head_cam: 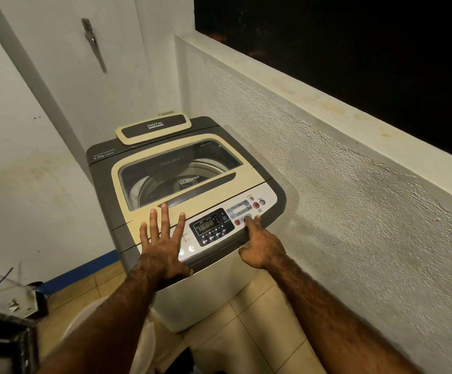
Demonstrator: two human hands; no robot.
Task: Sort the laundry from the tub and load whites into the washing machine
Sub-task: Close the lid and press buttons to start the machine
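Washing machine (206,292) stands in corner, lid (192,197) down. Left hand (162,244) lies flat on lid front, fingers spread, grasping nothing. Right hand (262,247) forefinger presses control panel (211,228), grasping nothing

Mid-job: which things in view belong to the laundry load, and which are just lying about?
Belongs to the job: washing machine, lid closed; its control panel; left hand, fingers flat on the lid; right hand, one finger on a panel button.
Lying about: digital scale on the machine's back deck; clear plastic container, lower left; metal handle, upper left.
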